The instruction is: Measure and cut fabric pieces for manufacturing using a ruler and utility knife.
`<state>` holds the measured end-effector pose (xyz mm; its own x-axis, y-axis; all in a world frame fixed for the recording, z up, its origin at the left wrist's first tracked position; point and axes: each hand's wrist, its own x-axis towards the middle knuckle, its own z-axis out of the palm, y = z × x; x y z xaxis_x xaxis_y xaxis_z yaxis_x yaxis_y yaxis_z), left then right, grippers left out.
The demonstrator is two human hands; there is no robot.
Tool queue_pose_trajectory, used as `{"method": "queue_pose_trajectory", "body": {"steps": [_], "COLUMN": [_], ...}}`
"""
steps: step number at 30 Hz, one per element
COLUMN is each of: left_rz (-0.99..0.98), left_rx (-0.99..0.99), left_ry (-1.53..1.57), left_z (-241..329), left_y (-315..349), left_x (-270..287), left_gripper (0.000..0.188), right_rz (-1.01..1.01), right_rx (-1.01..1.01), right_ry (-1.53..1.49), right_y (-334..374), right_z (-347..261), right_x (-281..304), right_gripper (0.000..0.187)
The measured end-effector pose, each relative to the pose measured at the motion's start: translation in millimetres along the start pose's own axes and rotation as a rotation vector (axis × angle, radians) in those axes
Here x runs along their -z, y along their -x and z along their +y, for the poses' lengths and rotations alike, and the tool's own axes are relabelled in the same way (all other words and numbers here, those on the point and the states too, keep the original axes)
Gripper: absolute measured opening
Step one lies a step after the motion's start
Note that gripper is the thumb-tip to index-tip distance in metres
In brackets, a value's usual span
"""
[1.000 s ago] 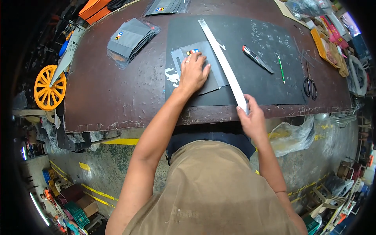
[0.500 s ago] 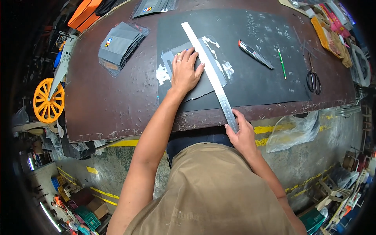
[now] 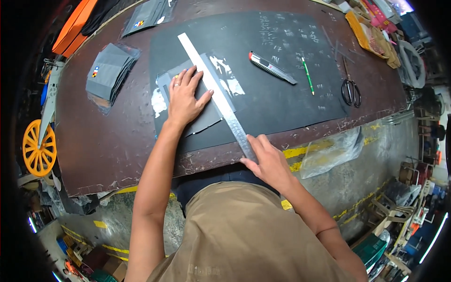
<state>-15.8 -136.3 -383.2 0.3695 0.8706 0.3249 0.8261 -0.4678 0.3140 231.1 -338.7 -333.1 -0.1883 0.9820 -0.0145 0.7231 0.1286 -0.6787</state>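
Note:
A long metal ruler (image 3: 221, 104) lies slantwise over a grey sheet (image 3: 205, 121) on the dark mat (image 3: 277, 110). My left hand (image 3: 185, 97) is pressed flat on the sheet, fingers spread, its fingertips and thumb at the ruler's left edge. At the ruler's near end, by the table's front edge, my right hand (image 3: 270, 162) pinches it between thumb and fingers. To the right on the mat are a utility knife (image 3: 272, 68) with a red tip and a green pencil (image 3: 308, 76). What lies beneath my left palm is hidden.
A stack of grey pouches (image 3: 109, 75) sits to the left on the brown table (image 3: 120, 141), with more pouches (image 3: 149, 19) farther back. Black-handled scissors (image 3: 351, 91) lie at the right. A yellow spoked wheel (image 3: 39, 148) stands beyond the table's left edge.
My view has shifted, so the table appears farther left and slightly turned. My right hand has closed in more over the ruler's near end. The left hand stays on the sheet.

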Motion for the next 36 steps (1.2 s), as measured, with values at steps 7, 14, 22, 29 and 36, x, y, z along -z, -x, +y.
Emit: {"method": "queue_pose_trajectory", "body": {"steps": [7, 14, 22, 29, 36], "left_rz": [-0.016, -0.041, -0.052, -0.066, -0.037], "left_rx": [-0.035, -0.038, -0.027, -0.015, -0.038], "left_ry": [0.021, 0.108, 0.122, 0.116, 0.125], "left_z": [-10.9, -33.6, -43.1, -52.7, -54.1], "left_y": [8.1, 20.4, 12.0, 1.2, -6.3], "left_x": [-1.7, 3.3, -2.1, -14.5, -1.9], "left_gripper": [0.068, 0.068, 0.068, 0.069, 0.068], "right_rz": [0.517, 0.128, 0.267, 0.301, 0.387], "right_rx": [-0.336, -0.385, -0.318, -0.155, -0.063], "right_ry": [0.129, 0.210, -0.795, -1.073, -0.870], "right_y": [-98.1, -136.3, -171.1, -267.9, -299.2], "right_z": [92.1, 169.0, 80.6, 35.3, 24.5], "right_x": [86.8, 114.8, 68.8, -57.9, -72.0], "right_gripper": [0.032, 0.041, 0.018, 0.013, 0.012]}}
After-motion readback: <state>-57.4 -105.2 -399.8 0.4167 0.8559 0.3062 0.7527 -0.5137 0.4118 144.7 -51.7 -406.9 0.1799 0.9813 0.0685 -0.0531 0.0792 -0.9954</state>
